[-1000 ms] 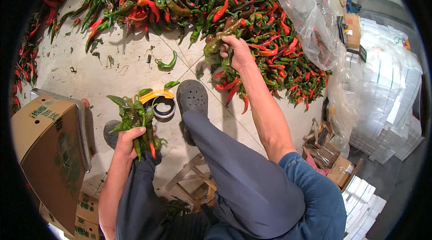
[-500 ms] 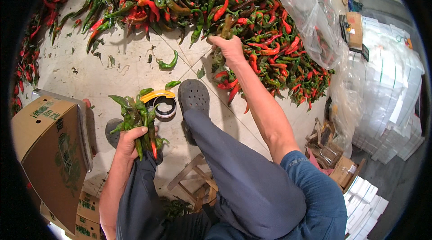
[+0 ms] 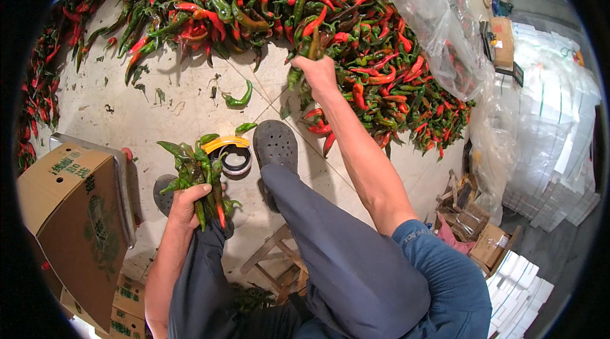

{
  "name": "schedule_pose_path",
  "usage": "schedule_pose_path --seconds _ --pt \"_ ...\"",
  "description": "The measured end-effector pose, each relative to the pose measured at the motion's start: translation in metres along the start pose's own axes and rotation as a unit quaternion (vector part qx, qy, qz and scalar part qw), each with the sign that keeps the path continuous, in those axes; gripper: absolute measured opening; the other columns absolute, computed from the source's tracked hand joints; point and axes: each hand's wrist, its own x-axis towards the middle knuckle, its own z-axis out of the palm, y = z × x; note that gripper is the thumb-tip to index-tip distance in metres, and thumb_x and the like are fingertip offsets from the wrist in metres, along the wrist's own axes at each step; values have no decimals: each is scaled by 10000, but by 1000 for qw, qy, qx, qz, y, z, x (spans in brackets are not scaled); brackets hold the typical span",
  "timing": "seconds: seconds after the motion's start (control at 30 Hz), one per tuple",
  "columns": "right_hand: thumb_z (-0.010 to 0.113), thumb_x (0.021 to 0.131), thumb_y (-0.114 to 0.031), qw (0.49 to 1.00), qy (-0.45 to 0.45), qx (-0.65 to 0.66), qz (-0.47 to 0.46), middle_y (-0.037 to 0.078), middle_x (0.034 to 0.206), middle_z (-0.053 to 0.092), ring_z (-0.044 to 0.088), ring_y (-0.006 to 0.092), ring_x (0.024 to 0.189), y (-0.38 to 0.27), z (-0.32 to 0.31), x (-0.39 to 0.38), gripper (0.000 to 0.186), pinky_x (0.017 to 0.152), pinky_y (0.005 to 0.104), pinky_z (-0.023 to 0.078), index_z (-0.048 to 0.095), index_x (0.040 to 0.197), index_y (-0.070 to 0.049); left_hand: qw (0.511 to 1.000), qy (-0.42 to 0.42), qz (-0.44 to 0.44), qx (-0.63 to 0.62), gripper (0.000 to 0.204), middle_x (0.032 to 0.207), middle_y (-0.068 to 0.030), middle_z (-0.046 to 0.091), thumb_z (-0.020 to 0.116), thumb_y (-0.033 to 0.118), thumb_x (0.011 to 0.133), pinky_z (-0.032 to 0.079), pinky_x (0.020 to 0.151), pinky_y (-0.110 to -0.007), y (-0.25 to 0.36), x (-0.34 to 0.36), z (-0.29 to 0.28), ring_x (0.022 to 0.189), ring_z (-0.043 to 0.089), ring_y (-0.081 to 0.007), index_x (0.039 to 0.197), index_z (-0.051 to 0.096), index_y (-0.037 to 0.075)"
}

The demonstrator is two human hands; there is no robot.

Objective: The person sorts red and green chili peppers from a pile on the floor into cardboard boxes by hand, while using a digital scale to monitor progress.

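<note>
My left hand (image 3: 185, 202) grips a bunch of long green peppers (image 3: 198, 170) with one red-tipped one, held upright above my left knee. My right hand (image 3: 319, 72) reaches forward to the edge of a big heap of red and green chili peppers (image 3: 356, 34) on the floor and is closed on a few green peppers (image 3: 309, 47). A single green pepper (image 3: 239, 99) lies alone on the tiles between the heap and my feet. A tape dispenser with a yellow handle (image 3: 232, 153) sits by my dark clog (image 3: 275, 145).
A brown cardboard box (image 3: 73, 218) stands at my left, with more flat boxes below it. A clear plastic sheet (image 3: 432, 21) lies over the heap's right side. White cartons (image 3: 553, 142) are stacked at the right. A small wooden stool (image 3: 274, 266) is under me.
My right hand has moved left along the heap's edge and closed on a few green peppers. The left hand with its bunch has stayed put.
</note>
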Motion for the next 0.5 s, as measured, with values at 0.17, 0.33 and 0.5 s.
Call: schedule_pose_path --seconds 0.17,0.33,0.5 --pt "738 752 -56 969 -148 196 -2 78 924 690 688 201 871 -5 -13 -31 406 754 360 554 625 1138 -2 1000 15 24 0 478 980 -177 711 678 127 782 590 785 -386 -1 -2 9 850 704 -268 1219 589 -44" --pt "758 797 -46 919 -231 316 54 104 954 672 709 269 881 -14 6 -45 432 796 460 621 574 1184 10 1000 -1 20 0 474 986 -185 710 671 133 792 590 795 -395 -1 1 0 857 705 -275 1223 591 -47" --pt "782 846 -146 945 -216 217 112 89 872 657 685 207 702 -22 41 -58 287 587 370 635 627 1038 1 999 12 31 2 416 1020 -201 713 654 160 823 586 805 -402 5 3 -5 884 698 -275 1162 632 -81"
